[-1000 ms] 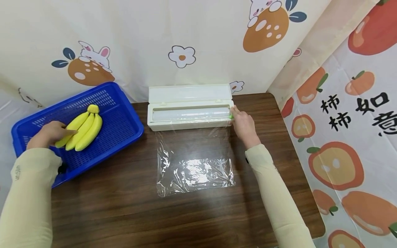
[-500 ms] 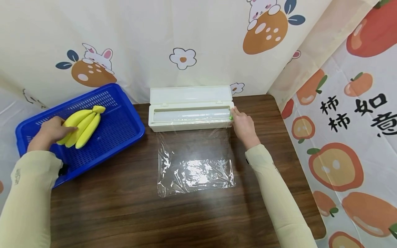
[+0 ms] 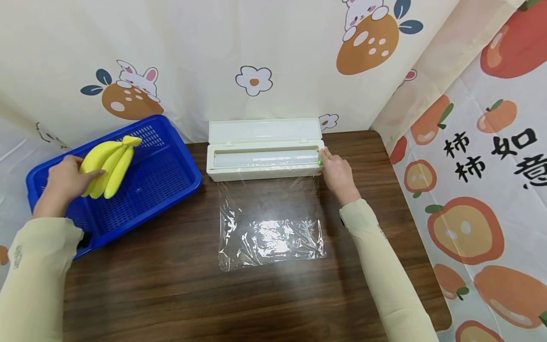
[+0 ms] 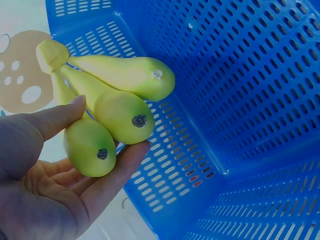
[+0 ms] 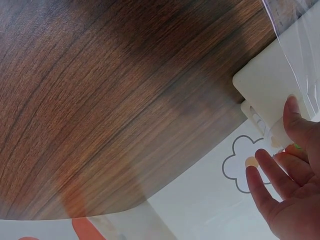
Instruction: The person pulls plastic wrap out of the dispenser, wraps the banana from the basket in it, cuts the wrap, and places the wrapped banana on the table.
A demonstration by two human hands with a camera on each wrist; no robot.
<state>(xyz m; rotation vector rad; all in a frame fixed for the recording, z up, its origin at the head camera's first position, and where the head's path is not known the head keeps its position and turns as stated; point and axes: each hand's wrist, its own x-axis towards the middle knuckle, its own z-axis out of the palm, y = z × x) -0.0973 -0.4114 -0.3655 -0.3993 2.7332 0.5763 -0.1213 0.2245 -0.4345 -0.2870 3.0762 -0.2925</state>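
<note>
My left hand grips a bunch of yellow bananas, with three bananas facing the left wrist view. There, the thumb lies on top of one banana and the fingers curl beneath the bunch. The bananas are raised over the blue basket. My right hand holds the right end of a white cling film box, its lid folded back and a film roll inside. In the right wrist view, the thumb presses the box's face near a small green part.
A sheet of clear cling film extends from the box over the brown wooden table. Behind the table hangs a patterned curtain. A fruit-print cloth hangs along the right side.
My left hand has lifted the bunch of bananas up from the basket's bottom, tilting its stem end to the right. The right hand keeps its place at the cling film box.
</note>
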